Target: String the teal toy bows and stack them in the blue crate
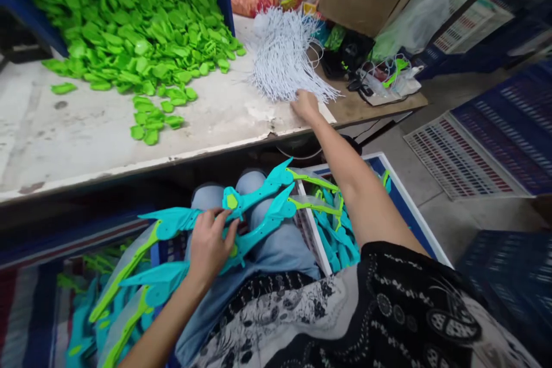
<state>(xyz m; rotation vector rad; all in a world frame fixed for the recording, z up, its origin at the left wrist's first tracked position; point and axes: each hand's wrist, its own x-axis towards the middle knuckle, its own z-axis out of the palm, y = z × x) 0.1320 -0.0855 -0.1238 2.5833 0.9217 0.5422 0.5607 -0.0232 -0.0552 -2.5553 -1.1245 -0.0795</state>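
Note:
Across my lap lie two turquoise plastic toy bows, one farther [263,191] and one nearer [265,225], with lime-green curved limbs at their ends. My left hand [211,246] is closed over the middle of the bows, thumb and fingers gripping near the grip section; its fingertips partly hide what they hold. My right hand [306,106] reaches to the table edge, fingers pinched at the near ends of a spread bundle of thin white cords [284,63]. A lime-green piece [232,202] sits on the farther bow's middle.
A big heap of lime-green plastic pieces [142,40] spills from a blue crate onto the worn white table [86,126]. Behind the cords stands a cardboard box [362,0] of turquoise parts. Crates with bow parts flank my legs, left [81,299] and right [383,164].

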